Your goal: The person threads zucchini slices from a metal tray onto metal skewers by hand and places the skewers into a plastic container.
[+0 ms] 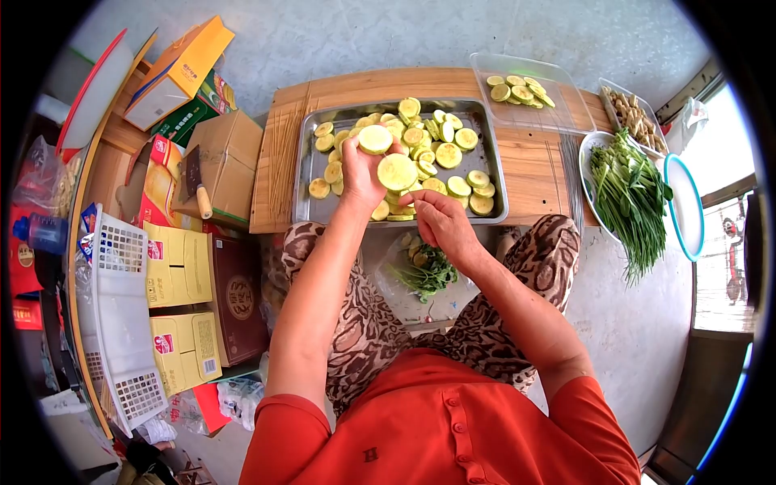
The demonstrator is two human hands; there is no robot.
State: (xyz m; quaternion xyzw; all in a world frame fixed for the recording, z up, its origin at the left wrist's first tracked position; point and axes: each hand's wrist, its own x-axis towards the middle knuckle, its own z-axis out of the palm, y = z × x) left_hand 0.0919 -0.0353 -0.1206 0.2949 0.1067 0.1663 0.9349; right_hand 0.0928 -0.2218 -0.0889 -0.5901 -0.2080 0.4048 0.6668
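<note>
A metal tray [305, 153] on the wooden table holds many round, pale green-yellow vegetable slices [449, 155]. Over its near side, my left hand [363, 171] is closed around slices, one of them [375, 139] showing at its fingertips. A larger slice [398, 172] sits between my two hands. My right hand [443, 222] is pinched just below and right of that slice; a thin stick seems to be in its fingers, though it is hard to make out.
Thin sticks [568, 182] lie on the wooden table [529, 162]. A clear plastic box [570, 105] with slices stands behind, near a bowl of leafy greens [630, 194] and a tray of roots [636, 117]. Left are cartons [222, 162] and a cleaver [194, 174]. A bag of greens [424, 271] lies below.
</note>
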